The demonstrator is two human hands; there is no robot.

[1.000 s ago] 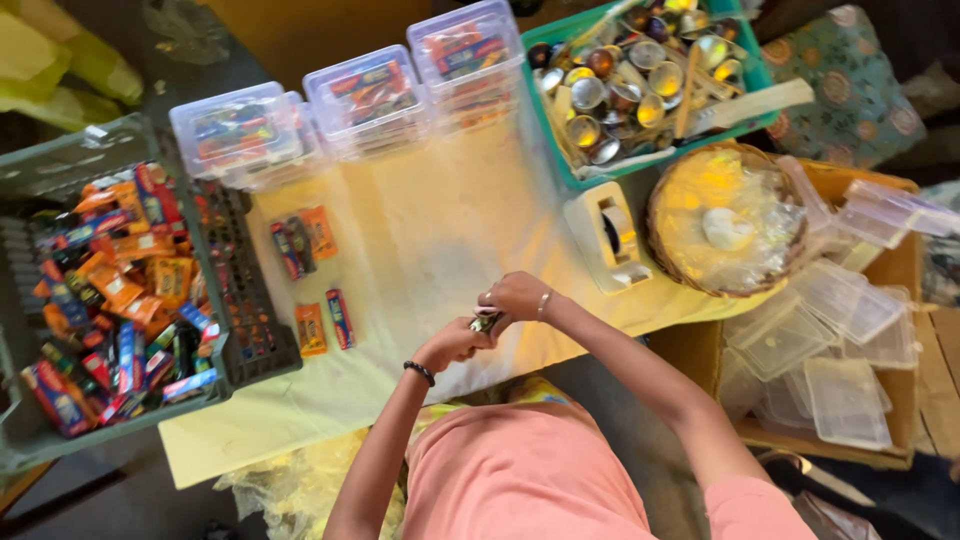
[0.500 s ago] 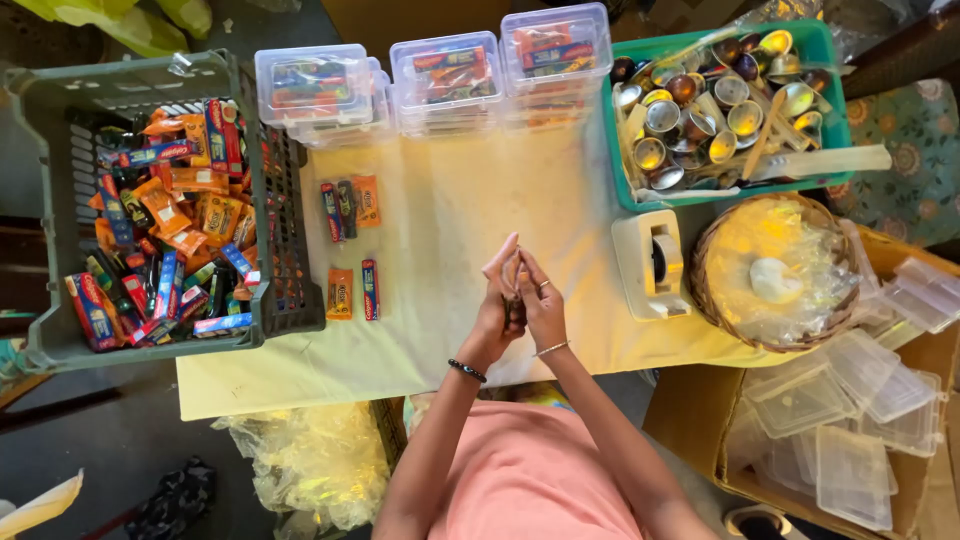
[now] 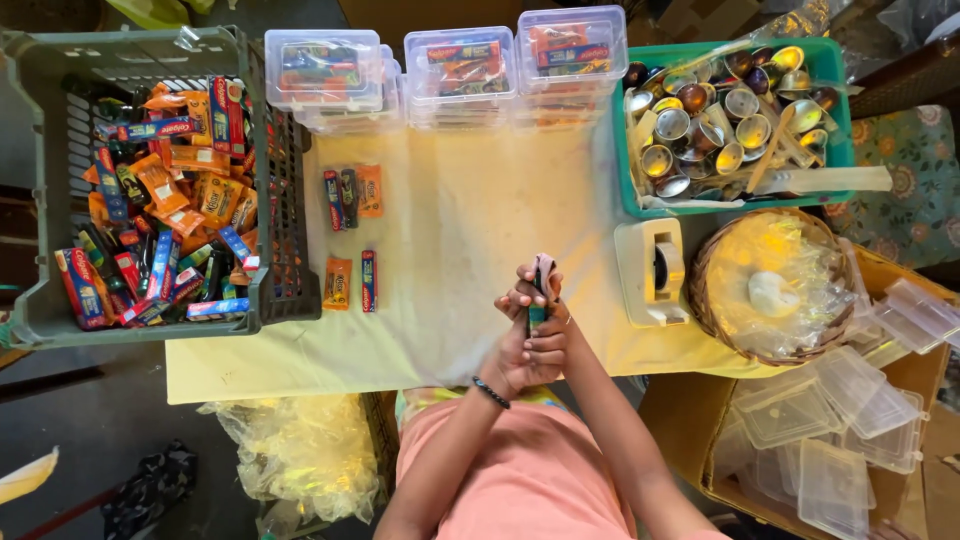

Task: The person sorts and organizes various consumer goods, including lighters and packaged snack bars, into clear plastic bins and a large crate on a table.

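Observation:
My left hand (image 3: 528,352), with a dark bead bracelet on its wrist, and my right hand (image 3: 522,293) are stacked together over the front middle of the cloth-covered table (image 3: 470,230). Both grip a small narrow object (image 3: 541,272), pale at the top and dark green lower down, held upright between the fingers. What it is stays unclear. Small orange and red-blue packets (image 3: 352,195) lie in two little groups on the cloth to the left of my hands.
A grey crate (image 3: 285,250) of mixed packets stands at the left. Clear lidded boxes (image 3: 460,70) line the back. A green tray (image 3: 622,170) holds small metal cups, with a tape dispenser (image 3: 652,270) and wicker basket (image 3: 705,300) right. A cardboard box holds loose clear containers (image 3: 850,410).
The view has shifted so the table sits more centred. My hands moved from flat, pressed together, to one stacked above the other, gripping the small object upright.

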